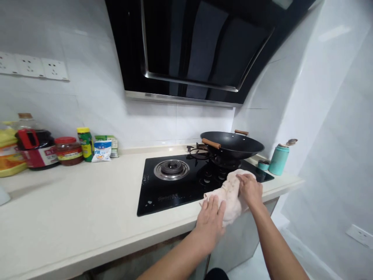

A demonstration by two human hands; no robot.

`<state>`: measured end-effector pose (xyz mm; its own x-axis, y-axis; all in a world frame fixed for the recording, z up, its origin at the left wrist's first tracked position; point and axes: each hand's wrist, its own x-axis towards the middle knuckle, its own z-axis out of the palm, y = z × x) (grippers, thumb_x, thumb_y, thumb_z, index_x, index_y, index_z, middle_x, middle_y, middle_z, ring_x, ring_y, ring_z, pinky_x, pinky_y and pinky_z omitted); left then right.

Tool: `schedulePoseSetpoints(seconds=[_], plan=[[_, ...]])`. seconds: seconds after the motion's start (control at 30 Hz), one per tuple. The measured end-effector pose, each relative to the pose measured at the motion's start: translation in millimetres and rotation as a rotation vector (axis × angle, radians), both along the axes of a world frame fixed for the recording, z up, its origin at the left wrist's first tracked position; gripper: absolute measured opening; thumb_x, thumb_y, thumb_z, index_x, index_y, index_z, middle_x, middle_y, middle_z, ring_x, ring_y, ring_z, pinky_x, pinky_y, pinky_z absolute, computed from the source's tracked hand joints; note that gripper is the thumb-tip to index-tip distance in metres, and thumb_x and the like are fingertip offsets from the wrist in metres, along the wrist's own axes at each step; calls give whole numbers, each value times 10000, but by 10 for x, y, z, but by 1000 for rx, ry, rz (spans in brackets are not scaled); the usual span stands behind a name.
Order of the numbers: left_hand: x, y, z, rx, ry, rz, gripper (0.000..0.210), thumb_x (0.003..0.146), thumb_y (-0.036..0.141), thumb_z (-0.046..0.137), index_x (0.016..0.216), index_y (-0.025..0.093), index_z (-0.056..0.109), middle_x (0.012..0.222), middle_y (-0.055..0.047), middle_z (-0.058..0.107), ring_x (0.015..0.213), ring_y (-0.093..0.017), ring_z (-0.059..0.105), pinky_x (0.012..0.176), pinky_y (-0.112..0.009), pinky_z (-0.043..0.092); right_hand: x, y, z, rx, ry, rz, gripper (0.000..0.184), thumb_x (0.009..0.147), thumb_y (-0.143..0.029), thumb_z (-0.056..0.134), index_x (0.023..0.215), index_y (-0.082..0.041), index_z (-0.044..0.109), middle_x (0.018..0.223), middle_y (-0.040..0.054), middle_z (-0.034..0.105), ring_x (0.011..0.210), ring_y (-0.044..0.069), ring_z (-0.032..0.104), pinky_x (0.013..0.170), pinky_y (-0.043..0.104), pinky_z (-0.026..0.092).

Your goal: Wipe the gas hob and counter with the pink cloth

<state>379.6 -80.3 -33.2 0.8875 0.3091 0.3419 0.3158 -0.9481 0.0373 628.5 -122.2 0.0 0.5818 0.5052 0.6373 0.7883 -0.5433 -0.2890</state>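
Note:
A pale pink cloth (231, 196) with small stains lies bunched over the front edge of the black glass gas stove (167, 196) and hangs partly over the counter's edge. My left hand (210, 217) rests on the cloth's left end, fingers stretched out and flat. On the cloth's right side, my right hand (250, 189) presses down with its fingers bent into the fabric. Behind the cloth, a black wok (233, 144) with wooden handles sits on the right burner. The left burner (171, 170) is uncovered.
A range hood (189, 50) hangs low over the stove. Right of the wok stand a teal canister (279, 160) and a small teal cup (263, 165). Along the left wall are a dark sauce jug (36, 149), a red-lidded jar (68, 151), a yellow-capped shaker (85, 144) and a white-blue packet (101, 151).

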Motion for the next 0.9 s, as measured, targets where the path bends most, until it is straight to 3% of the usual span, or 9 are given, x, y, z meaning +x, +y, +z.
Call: schedulePoseSetpoints(seconds=[0.13,0.27,0.43,0.63,0.9], plan=[[14,10,-47,61,-2,14,793,924,496,621,1574,163,312,1628,-225,287,1508,-358,274,1203,-520,283,97,96,-203,-272,128,-1,534,988,-305,276,1450,-245,538,1486,115,518,1345,275,477,1059,485,383],[45,16,-145,112,-53,36,682,977,484,546,1556,177,357,1607,-206,351,1486,-339,336,1181,-490,320,69,241,-264,-361,104,-1,576,1005,-468,276,1455,-199,514,1520,167,470,1404,331,412,1107,581,311],[-94,-7,-172,114,-126,83,571,1005,473,498,1490,173,458,1544,-211,454,1436,-337,425,1132,-492,380,-191,322,-284,-425,-4,65,596,1021,-425,289,1490,-94,447,1498,230,467,1423,350,379,1152,526,255],[-727,21,-194,138,-219,136,540,977,442,572,1445,182,503,1524,-197,486,1416,-347,450,1102,-496,410,-792,287,-341,-455,-53,114,633,1031,-465,287,1520,-80,407,1534,243,419,1446,370,347,1153,504,273],[-1798,116,-137,153,-330,251,449,926,344,666,1344,201,590,1469,-155,561,1385,-314,494,1087,-471,423,-1923,466,-227,-497,-39,378,659,1017,-498,342,1542,-102,381,1577,244,346,1480,388,274,1166,513,221]])
